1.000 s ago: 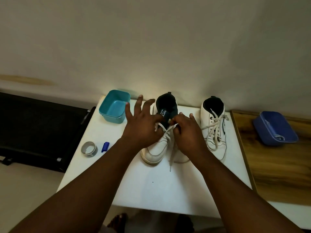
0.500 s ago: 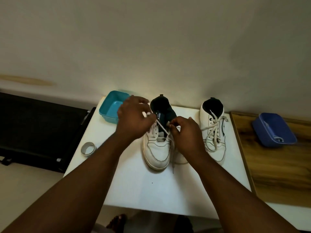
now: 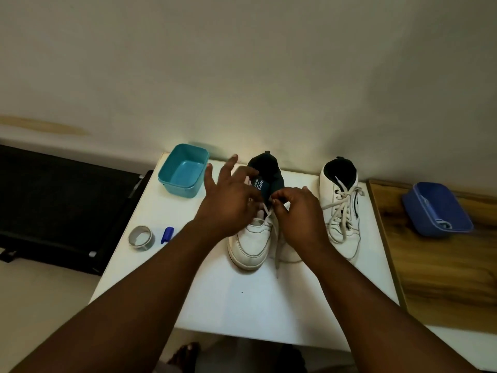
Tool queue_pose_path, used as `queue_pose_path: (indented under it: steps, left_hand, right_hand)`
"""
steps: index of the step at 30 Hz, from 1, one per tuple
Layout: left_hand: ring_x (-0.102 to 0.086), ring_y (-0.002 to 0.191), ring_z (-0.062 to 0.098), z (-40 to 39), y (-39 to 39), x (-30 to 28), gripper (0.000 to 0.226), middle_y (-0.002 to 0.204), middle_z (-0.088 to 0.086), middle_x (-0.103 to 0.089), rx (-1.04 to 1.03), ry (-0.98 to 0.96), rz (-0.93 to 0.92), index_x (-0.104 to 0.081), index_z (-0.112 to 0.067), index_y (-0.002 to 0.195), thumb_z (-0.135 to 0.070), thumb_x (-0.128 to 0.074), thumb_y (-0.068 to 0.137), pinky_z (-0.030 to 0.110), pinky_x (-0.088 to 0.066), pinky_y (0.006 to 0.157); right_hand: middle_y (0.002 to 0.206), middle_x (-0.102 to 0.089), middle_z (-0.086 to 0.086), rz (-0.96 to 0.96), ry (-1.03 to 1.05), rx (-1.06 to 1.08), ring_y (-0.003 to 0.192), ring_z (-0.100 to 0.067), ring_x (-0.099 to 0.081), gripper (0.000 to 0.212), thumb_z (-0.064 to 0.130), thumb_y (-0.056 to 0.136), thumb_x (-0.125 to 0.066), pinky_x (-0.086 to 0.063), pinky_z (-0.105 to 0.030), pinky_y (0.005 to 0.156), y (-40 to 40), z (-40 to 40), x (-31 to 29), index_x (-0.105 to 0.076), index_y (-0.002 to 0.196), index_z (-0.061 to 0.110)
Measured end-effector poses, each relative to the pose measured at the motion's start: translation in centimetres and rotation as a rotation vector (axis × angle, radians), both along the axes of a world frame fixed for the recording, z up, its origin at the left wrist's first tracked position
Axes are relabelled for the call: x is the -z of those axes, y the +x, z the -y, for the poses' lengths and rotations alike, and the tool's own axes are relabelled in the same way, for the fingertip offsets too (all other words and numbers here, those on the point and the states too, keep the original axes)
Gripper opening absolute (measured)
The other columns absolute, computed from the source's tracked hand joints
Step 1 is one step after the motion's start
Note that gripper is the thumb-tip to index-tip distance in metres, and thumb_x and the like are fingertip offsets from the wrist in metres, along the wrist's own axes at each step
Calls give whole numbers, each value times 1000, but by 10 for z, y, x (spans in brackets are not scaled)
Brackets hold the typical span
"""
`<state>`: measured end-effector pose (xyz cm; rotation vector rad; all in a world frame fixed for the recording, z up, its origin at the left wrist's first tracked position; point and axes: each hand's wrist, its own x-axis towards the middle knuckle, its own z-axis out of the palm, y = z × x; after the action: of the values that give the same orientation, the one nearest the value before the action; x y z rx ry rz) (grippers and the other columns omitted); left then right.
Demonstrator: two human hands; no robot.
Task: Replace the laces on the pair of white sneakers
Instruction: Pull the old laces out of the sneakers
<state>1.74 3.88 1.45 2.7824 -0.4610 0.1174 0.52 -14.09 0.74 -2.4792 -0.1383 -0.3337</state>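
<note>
left sneaker [image 3: 251,246]: white, dark tongue up | right hand [image 3: 298,211]: pinches lace [image 3: 277,238] | left hand [image 3: 228,203]: fingers spread (blurred)

Hardly any writing is showing from here. The only lettering is sitting on a small dark label [image 3: 260,186] on the tongue of the left sneaker [image 3: 252,238], the shoe standing between the two hands. White characters are running sideways across it, too blurred and too small to make out as words; the top of the label is lying under the fingers of the left hand [image 3: 231,203]. No other object on the table is carrying print I can read.
</note>
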Motion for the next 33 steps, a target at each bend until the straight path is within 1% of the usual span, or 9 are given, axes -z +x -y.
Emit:
queue_pose_path:
  steps: [3,6,9,12,16,20,22,28,33]
  left_hand:
    - [-54,122,40,-26,9,-13,32,116,8,-64,-463,-179,222,-71,-15,96,-35,-48,86,57,-43,100]
    - [-41,136,45,-42,9,-10,40,134,21,-54,-686,-27,102,-64,-8,116,-32,-54,85,64,-31,110]
    - [-9,154,42,-24,1,1,58,161,13,-29,-340,-31,57,-56,-28,133,-44,-54,78,70,-5,118]
    - [6,157,35,7,-6,3,38,166,2,-24,5,127,78,-66,-44,119,-58,-57,85,69,9,118]
    - [1,157,30,9,-1,-4,21,154,-8,-39,-27,132,7,-74,-42,105,-52,-59,94,70,7,118]
    - [-39,140,34,-18,5,-15,33,134,8,-55,-512,-40,253,-64,-19,116,-36,-43,97,66,-25,115]
    - [-38,141,37,-24,5,-12,36,134,13,-54,-632,43,289,-58,-13,122,-31,-41,96,64,-24,116]
    - [5,157,37,12,-9,7,33,166,4,-24,2,138,96,-66,-46,119,-50,-54,89,69,8,118]
    - [-3,157,33,7,-4,2,17,153,-4,-41,-57,63,71,-73,-39,105,-46,-61,95,71,3,118]
  right_hand:
    - [89,-76,2,23,-1,5,85,-16,-61,12,11,93,-67,-42,-44,109,0,1,-1,-78,93,17]
    - [92,-76,3,32,12,10,86,-10,-56,12,12,94,-68,-40,-44,111,-1,2,1,-78,96,17]
    - [96,-76,2,15,30,4,90,-14,-63,12,14,95,-68,-38,-44,115,-1,1,1,-78,100,18]
    - [97,-76,0,2,22,18,91,-11,-57,14,13,95,-67,-45,-46,106,-1,-1,-2,-79,103,17]
    - [99,-77,2,-16,24,12,93,-17,-66,15,14,96,-66,-39,-43,115,-1,2,0,-79,103,19]
    - [98,-78,1,-20,37,19,91,-20,-68,15,12,94,-66,-36,-43,117,1,1,-1,-79,100,17]
    - [98,-77,1,-26,36,22,92,-19,-67,16,12,95,-66,-36,-43,117,0,1,-1,-79,100,17]
    - [101,-77,1,-49,65,12,96,-19,-66,16,12,95,-67,-41,-45,112,-1,3,-2,-79,102,19]
    - [102,-78,2,-52,60,17,97,-19,-65,16,13,95,-66,-41,-44,111,-1,3,-1,-80,102,20]
